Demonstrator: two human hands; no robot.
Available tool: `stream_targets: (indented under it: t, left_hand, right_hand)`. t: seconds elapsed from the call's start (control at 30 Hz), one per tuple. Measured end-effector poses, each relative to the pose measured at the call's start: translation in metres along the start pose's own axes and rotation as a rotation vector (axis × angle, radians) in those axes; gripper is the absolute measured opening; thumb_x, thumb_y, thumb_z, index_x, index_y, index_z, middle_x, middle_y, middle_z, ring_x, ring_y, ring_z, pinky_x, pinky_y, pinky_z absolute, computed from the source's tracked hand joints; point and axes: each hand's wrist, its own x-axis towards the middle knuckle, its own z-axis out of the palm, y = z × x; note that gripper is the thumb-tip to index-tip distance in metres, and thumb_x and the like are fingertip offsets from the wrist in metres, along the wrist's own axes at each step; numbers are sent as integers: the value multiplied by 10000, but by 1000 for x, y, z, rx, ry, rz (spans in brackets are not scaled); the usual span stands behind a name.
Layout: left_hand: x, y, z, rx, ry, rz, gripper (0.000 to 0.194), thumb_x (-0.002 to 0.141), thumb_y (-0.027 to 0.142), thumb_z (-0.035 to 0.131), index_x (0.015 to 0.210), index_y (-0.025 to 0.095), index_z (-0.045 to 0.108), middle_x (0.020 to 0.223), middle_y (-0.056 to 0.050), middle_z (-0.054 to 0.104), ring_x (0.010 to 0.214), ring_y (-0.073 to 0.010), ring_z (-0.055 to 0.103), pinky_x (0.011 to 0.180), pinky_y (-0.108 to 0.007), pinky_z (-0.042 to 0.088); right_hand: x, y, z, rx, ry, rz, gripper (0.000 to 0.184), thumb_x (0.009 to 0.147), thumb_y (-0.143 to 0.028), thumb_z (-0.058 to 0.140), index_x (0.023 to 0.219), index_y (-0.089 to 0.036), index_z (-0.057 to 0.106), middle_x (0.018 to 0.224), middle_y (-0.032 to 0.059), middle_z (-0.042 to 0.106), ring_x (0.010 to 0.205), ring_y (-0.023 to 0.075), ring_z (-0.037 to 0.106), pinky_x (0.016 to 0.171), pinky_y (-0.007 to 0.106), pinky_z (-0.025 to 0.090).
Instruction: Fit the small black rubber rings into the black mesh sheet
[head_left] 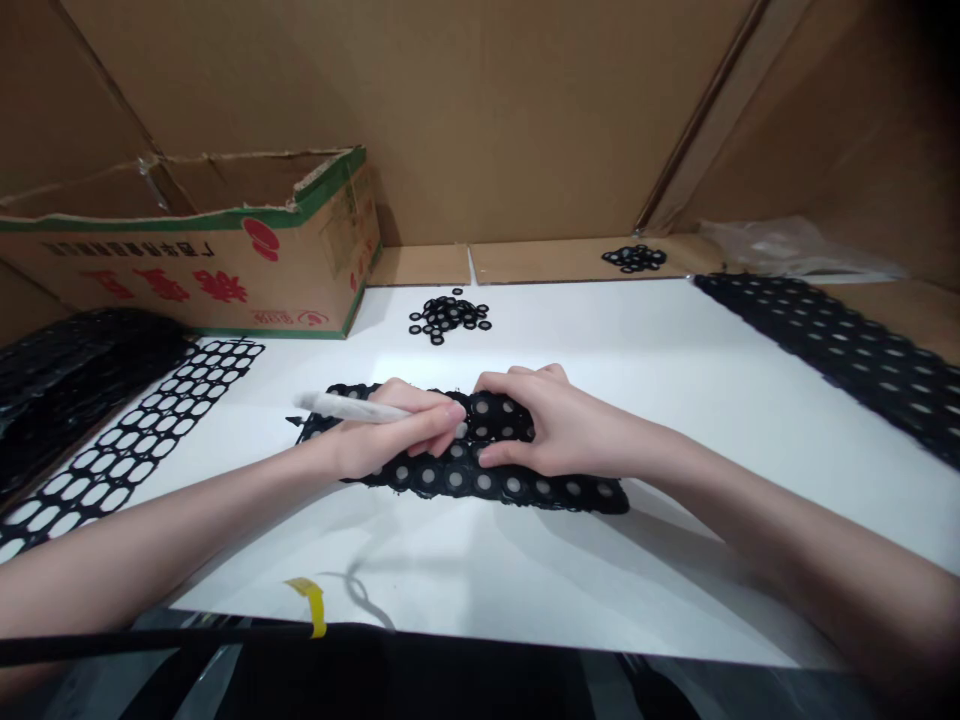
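Note:
A black rubbery sheet with rows of round pale spots (484, 484) lies flat on the white table in front of me. My left hand (397, 428) is closed around a white pen-like tool (352, 407), its back end pointing left. The tool's working tip is hidden behind my fingers, over the middle of the sheet. Just to the right, my right hand (551, 420) rests on the sheet with thumb and fingers spread apart, bare spots showing between them. A small dark pointed bit (295, 421) sticks out at the sheet's left end.
Loose black rings (450, 314) are heaped beyond the sheet, with another small heap (636, 258) farther right. A black lattice strip (161, 425) and an open cardboard box (300, 260) stand left. A long spotted black sheet (840, 340) lies right. Yellow tape (315, 605) marks the front cable.

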Motion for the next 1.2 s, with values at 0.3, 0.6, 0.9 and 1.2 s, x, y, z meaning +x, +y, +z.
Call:
stream_targets:
  t: [0.3, 0.6, 0.9, 1.2]
  left_hand:
    - [-16, 10, 13, -101, -15, -29, 454, 938, 321, 411, 534, 136, 506, 489, 20, 432, 515, -83, 423, 522, -228, 312]
    - [-17, 8, 14, -21, -8, 2, 454, 962, 331, 374, 567, 144, 500, 528, 18, 455, 536, -86, 430, 544, -230, 322]
    - [-14, 13, 15, -55, -91, -47, 457, 960, 311, 376, 542, 146, 456, 509, 29, 420, 514, -75, 392, 541, -215, 328]
    - [-15, 10, 19, 19, -53, 62, 441, 966, 300, 363, 569, 146, 479, 548, 19, 475, 536, -80, 420, 559, -210, 344]
  right_hand:
    - [-5, -5, -2, 95, -46, 41, 243, 724, -269, 677, 835, -224, 466, 802, 9, 567, 826, 224, 504, 693, 313, 368]
    - [-1, 2, -1, 255, -6, -62, 290, 674, -244, 714, 787, -209, 449, 796, -24, 515, 739, 149, 476, 642, 279, 370]
    - [-2, -1, -3, 267, -18, -96, 265, 662, -221, 698, 780, -205, 460, 759, -32, 503, 712, 140, 467, 615, 267, 355]
    - [-6, -2, -6, 181, -123, -105, 416, 669, -446, 730, 861, -225, 434, 750, -30, 530, 674, 150, 468, 561, 262, 329]
